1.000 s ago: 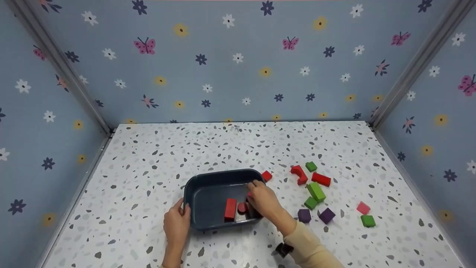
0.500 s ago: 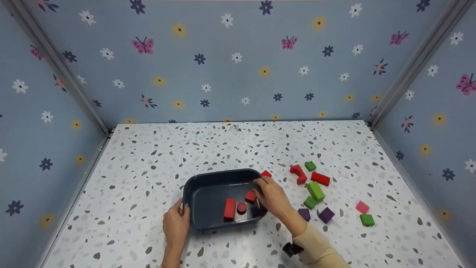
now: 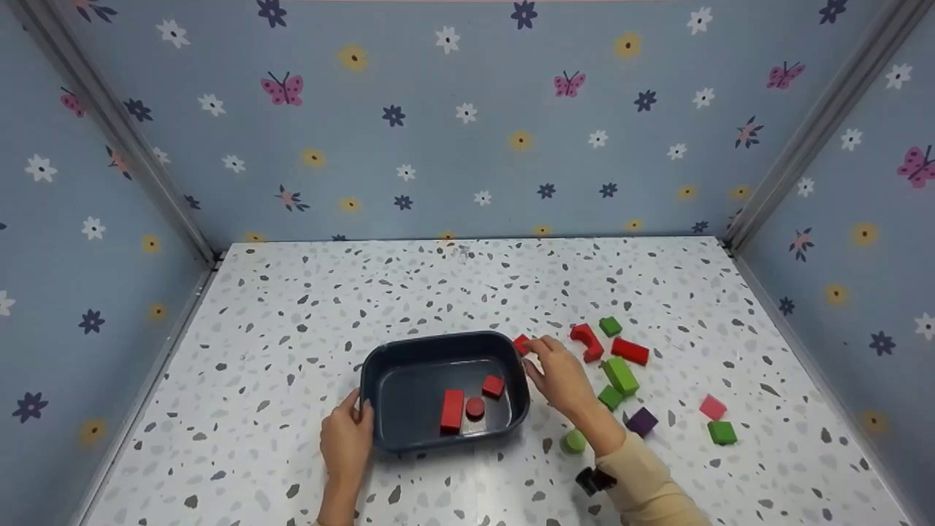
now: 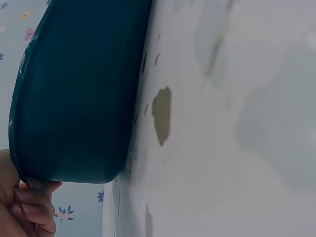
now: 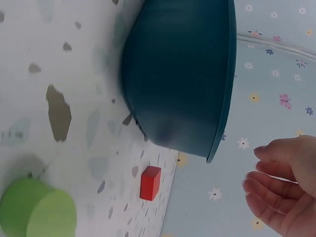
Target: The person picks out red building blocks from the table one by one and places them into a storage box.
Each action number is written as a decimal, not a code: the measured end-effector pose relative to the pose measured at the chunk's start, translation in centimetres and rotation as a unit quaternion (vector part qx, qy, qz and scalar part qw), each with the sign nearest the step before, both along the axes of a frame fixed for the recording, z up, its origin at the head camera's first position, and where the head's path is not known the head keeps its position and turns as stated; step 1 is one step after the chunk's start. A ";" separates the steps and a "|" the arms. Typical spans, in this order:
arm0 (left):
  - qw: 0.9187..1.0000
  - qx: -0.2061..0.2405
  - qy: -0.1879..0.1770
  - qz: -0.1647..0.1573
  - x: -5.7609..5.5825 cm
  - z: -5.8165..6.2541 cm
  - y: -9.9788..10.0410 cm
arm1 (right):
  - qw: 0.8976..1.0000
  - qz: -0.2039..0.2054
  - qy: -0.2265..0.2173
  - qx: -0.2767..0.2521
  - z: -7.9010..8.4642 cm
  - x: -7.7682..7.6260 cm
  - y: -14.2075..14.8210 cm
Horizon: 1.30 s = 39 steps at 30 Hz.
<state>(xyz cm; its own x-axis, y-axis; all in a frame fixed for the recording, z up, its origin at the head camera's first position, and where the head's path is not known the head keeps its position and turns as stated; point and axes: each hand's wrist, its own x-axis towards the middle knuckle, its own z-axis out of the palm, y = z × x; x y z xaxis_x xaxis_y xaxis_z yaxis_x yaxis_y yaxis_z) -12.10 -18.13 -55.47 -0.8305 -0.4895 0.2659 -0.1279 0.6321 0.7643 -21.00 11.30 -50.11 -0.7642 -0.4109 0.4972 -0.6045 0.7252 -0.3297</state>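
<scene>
A dark blue rectangular tub stands on the table, holding a red rectangular block, a red cylinder and a red cube. My left hand grips its left rim, and the left wrist view shows the fingers bent at the tub's edge. Just outside the right rim, my right hand is over the table with its fingertips beside another red cube. The right wrist view has that hand with loosely bent fingers and nothing in them, apart from the cube.
Right of the tub lie a red arch block, a red block, several green blocks, a purple cube and a pink block. A light green cylinder stands near the right wrist. Patterned walls enclose the table.
My right hand has let go of a red cube inside the tub and moved out over the right rim to the red cube outside. The left hand has stayed on the tub.
</scene>
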 end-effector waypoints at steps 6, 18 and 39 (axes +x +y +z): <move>1.000 -0.001 -0.006 -0.001 0.1 0.0 0.0 | 0.999 -0.029 -0.009 0.018 0.3 -0.8 0.9; 1.000 -0.001 -0.019 -0.001 0.0 0.1 0.0 | 0.996 -0.068 -0.043 0.038 0.2 -2.4 2.9; 1.000 0.003 -0.019 0.000 0.0 0.2 0.0 | 0.972 -0.160 -0.152 0.083 -2.1 -5.6 6.1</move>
<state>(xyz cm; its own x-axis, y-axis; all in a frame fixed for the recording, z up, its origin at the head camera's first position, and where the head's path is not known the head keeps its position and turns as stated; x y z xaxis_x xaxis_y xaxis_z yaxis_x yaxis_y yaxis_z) -12.09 -18.12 -55.29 -0.8402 -0.4901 0.2321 -0.1558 0.6281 0.7624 -26.61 17.36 -52.16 -0.9672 -0.1828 0.1762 -0.2320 0.9185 -0.3203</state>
